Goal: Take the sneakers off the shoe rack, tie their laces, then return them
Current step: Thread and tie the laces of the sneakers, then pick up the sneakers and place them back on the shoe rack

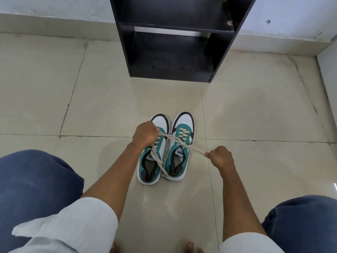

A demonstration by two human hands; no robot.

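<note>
Two teal, white and black sneakers stand side by side on the tiled floor, toes pointing away from me: the left sneaker (152,167) and the right sneaker (179,157). My left hand (145,133) is closed on one cream lace end above the left sneaker's toe area. My right hand (219,156), to the right of the pair, grips the other lace end. The lace (175,138) runs taut between my hands across the right sneaker. The left sneaker's laces lie loose over its opening.
A black shoe rack (175,73) with bare shelves stands against the wall beyond the sneakers. My knees in blue trousers (36,179) frame the view at both bottom corners, and my bare toes (189,246) show at the bottom edge.
</note>
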